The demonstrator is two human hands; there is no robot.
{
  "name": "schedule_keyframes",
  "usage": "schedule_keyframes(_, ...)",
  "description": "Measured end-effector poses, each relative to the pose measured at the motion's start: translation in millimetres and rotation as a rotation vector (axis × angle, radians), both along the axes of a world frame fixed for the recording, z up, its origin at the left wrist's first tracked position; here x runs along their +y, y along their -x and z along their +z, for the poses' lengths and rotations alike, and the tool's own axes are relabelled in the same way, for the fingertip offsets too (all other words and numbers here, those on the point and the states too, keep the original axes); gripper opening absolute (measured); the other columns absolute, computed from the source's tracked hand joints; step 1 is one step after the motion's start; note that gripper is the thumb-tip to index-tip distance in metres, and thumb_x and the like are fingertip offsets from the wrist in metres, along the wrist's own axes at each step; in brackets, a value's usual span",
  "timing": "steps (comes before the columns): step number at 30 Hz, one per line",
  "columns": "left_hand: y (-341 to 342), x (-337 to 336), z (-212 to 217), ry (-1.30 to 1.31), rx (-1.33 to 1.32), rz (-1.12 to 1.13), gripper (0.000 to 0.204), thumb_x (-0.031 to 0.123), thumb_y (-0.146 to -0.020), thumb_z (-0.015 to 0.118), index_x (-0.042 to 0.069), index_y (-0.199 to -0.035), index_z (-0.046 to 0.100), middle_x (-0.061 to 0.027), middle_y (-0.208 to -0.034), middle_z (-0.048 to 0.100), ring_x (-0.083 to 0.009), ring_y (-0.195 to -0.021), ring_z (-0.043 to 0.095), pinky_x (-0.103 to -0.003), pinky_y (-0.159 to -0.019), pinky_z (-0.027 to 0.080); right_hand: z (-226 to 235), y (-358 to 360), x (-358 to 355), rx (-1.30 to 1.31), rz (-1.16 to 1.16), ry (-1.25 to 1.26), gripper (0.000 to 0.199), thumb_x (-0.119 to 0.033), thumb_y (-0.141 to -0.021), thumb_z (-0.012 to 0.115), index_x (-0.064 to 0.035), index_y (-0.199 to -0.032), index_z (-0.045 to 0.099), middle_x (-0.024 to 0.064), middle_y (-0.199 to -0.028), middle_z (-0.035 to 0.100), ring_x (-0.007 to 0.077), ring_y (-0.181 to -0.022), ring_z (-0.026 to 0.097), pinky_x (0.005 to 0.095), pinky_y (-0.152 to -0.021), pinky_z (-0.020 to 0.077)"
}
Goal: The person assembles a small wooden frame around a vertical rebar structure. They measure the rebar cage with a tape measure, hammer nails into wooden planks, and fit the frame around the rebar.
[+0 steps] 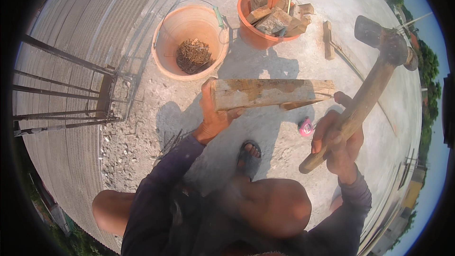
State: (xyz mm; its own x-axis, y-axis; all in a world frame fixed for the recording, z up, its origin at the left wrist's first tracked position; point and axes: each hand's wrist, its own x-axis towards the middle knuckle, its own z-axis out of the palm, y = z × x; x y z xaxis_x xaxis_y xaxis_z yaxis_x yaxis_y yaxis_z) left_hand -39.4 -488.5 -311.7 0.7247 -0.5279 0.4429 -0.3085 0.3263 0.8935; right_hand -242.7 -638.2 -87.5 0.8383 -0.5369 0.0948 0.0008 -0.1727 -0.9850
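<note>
My left hand (213, 116) is closed around the left end of a short, worn wooden block (270, 91), held up level in front of me. A splintered piece sticks out under the block's right end. In my right hand (342, 144) is a hammer (367, 92), gripped low on its wooden handle. The dark metal head points up and away, to the right of the block. One finger of this hand reaches toward the block's right end; whether it touches, I cannot tell. Beyond my left hand stands an orange bucket (163, 59) with a pile of rusty, nail-like pieces (194, 56).
A second orange bucket (256, 38) is heaped with wood offcuts (275, 20). A pink tape measure (305, 126) lies on the rough concrete between my hands. Steel bars (66, 54) jut out at the left beside corrugated sheeting (61, 170). Farther right lies a wood strip (328, 40).
</note>
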Motion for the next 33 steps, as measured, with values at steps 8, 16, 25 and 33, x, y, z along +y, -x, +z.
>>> schedule_keyframes(8,3,6,7,-0.177,-0.314,0.123,0.096,0.027,-0.077,0.095,-0.003,-0.138,0.027,-0.0159,-0.117,0.062,-0.0239,-0.102,0.068,-0.035,-0.088,0.058,10,8,2,0.217,0.121,0.284,0.067,-0.025,-0.101,0.069,0.0098,-0.147,0.037,0.0094,-0.082,0.063,0.0128,-0.068,0.058,0.0295,-0.068,0.0511)
schedule_keyframes(16,10,-5,8,-0.089,-0.243,0.000,0.095,0.031,-0.080,0.093,-0.002,-0.137,0.025,-0.0166,-0.126,0.050,-0.0213,-0.110,0.061,-0.036,-0.091,0.056,-8,-5,6,0.498,0.400,0.552,0.067,-0.022,-0.100,0.070,0.0095,-0.149,0.037,0.0092,-0.085,0.063,0.0136,-0.065,0.059,0.0290,-0.067,0.0497)
schedule_keyframes(25,13,-5,-3,-0.018,0.002,0.017,0.104,0.034,-0.075,0.096,0.001,-0.140,0.022,-0.0133,-0.125,0.043,-0.0212,-0.116,0.053,-0.036,-0.093,0.053,-10,2,1,0.619,0.374,0.497,0.067,-0.027,-0.096,0.077,0.0056,-0.145,0.045,0.0280,-0.093,0.068,0.0328,-0.066,0.068,0.0398,-0.062,0.0528)
schedule_keyframes(33,18,-1,0,-0.002,0.058,0.067,0.102,0.022,-0.067,0.099,0.002,-0.138,0.027,-0.0127,-0.124,0.043,-0.0219,-0.114,0.054,-0.038,-0.097,0.050,-2,13,2,0.343,0.125,0.489,0.068,-0.029,-0.097,0.075,0.0051,-0.147,0.044,0.0260,-0.090,0.070,0.0391,-0.078,0.071,0.0409,-0.071,0.0548)
